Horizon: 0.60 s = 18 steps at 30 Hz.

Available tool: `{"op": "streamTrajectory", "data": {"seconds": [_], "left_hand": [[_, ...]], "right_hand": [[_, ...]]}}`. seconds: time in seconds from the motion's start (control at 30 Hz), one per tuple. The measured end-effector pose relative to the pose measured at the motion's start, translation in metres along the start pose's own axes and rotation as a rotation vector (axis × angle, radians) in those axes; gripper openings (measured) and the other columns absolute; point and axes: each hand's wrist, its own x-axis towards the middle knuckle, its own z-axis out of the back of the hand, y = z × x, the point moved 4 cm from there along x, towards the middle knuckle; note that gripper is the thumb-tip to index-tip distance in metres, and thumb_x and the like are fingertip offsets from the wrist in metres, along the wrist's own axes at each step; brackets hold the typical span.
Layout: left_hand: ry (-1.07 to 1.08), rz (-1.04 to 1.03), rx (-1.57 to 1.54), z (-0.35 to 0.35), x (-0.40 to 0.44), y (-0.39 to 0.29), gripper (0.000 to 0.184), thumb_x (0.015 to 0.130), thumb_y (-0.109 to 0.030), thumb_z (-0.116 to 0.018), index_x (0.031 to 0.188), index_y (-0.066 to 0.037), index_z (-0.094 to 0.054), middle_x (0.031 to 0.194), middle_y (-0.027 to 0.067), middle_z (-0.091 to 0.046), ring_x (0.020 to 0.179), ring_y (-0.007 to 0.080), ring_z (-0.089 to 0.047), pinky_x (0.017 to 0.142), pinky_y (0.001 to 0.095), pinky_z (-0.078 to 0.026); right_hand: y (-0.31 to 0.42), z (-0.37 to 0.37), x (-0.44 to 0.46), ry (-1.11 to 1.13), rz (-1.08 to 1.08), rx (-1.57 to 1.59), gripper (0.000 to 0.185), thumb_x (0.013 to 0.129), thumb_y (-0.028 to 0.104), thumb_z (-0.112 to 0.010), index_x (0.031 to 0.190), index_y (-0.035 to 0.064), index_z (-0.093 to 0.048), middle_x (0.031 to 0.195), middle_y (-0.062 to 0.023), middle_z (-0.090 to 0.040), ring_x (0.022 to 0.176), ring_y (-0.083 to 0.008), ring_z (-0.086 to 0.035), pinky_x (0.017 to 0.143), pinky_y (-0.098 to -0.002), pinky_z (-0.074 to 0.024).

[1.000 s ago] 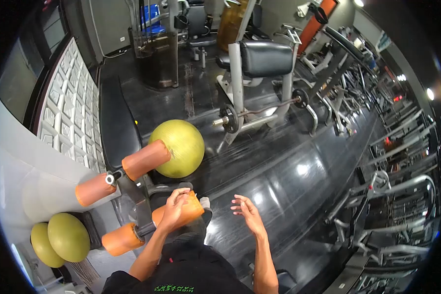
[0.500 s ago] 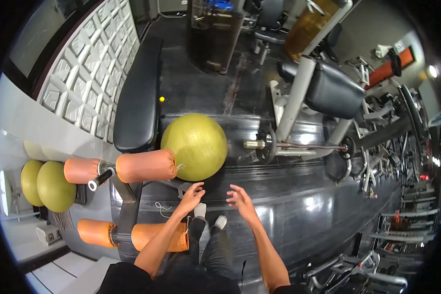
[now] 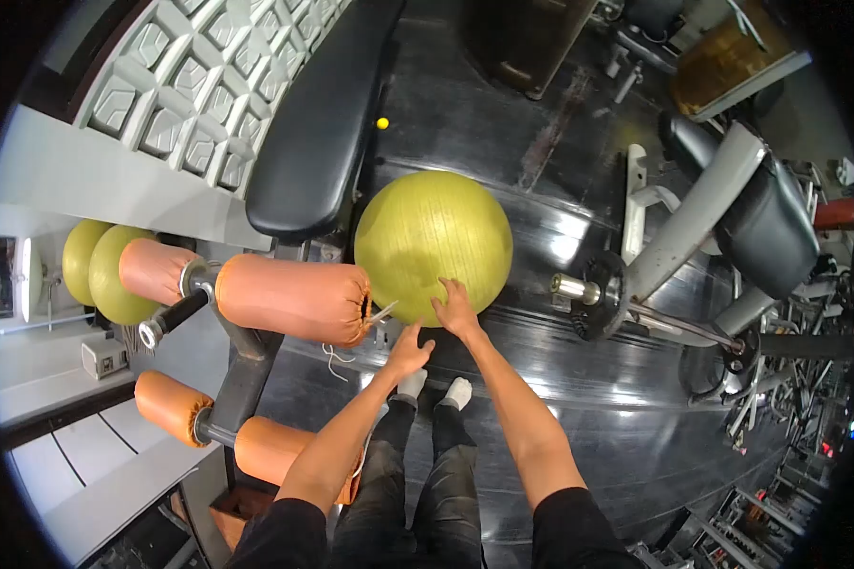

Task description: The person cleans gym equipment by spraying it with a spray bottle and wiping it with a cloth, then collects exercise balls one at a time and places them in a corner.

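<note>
A large yellow-green exercise ball (image 3: 434,237) rests on the dark floor ahead of my feet. My right hand (image 3: 456,309) overlaps the ball's near side, fingers spread and curled a little; whether it presses on the surface I cannot tell. Just below the ball's near edge is my left hand (image 3: 411,352), thumb apart from the fingers, holding nothing. Left of the ball, a padded orange roller (image 3: 294,297) on a metal frame almost meets it, with a loose white string (image 3: 337,358) hanging below.
A black padded bench (image 3: 315,142) extends beyond the rollers. One small yellow ball (image 3: 382,123) lies beside it. On the right stands a machine with a barbell (image 3: 678,324) and weight plates. Lower orange rollers (image 3: 270,448) sit by my left leg. A mirror on the left reflects the ball.
My view has moved closer to the exercise ball. Both hands have reached forward and come nearer each other, the right one now over the ball's near side.
</note>
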Motion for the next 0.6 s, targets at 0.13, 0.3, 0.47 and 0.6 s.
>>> {"op": "streamTrajectory", "data": {"seconds": [0.13,0.3,0.47,0.6], "left_hand": [[0.029,0.092,-0.028,-0.008,-0.004,0.019,0.071,0.086,-0.026,-0.061,0.144,-0.001,-0.028,0.142,0.0262,-0.037,0.134,0.0365,-0.034,0.111,0.0391,-0.027],[-0.013,0.093,-0.099,-0.013,0.006,0.034,0.071,0.086,-0.026,-0.061,0.144,-0.002,-0.028,0.142,0.0257,-0.036,0.134,0.0354,-0.034,0.111,0.0376,-0.027],[-0.083,0.062,0.132,-0.012,0.019,0.035,0.067,0.085,-0.024,-0.061,0.143,-0.006,-0.033,0.144,0.0255,-0.031,0.127,0.0385,-0.039,0.105,0.0417,-0.036],[-0.143,-0.098,0.472,-0.017,0.018,0.008,0.064,0.082,-0.021,-0.064,0.14,-0.008,-0.04,0.151,0.0248,-0.015,0.129,0.0422,-0.036,0.102,0.0452,-0.04]], "right_hand": [[0.032,0.002,0.027,0.16,-0.16,-0.253,0.069,0.086,0.026,-0.059,0.146,0.0181,-0.027,0.155,-0.0148,-0.012,0.131,-0.0391,-0.037,0.102,-0.0447,-0.0412],[0.002,-0.005,0.026,0.326,-0.215,-0.421,0.076,0.083,0.025,-0.061,0.148,0.0194,-0.022,0.157,-0.0119,-0.007,0.125,-0.0389,-0.044,0.097,-0.0444,-0.0452],[-0.049,-0.004,-0.021,0.183,-0.28,-0.334,0.076,0.081,0.026,-0.065,0.145,0.0189,-0.025,0.155,-0.0106,-0.012,0.119,-0.039,-0.049,0.095,-0.0482,-0.0456],[-0.096,-0.002,-0.08,0.123,-0.312,-0.256,0.072,0.08,0.023,-0.066,0.141,0.016,-0.03,0.152,-0.015,-0.019,0.116,-0.0405,-0.051,0.094,-0.0471,-0.046]]}}
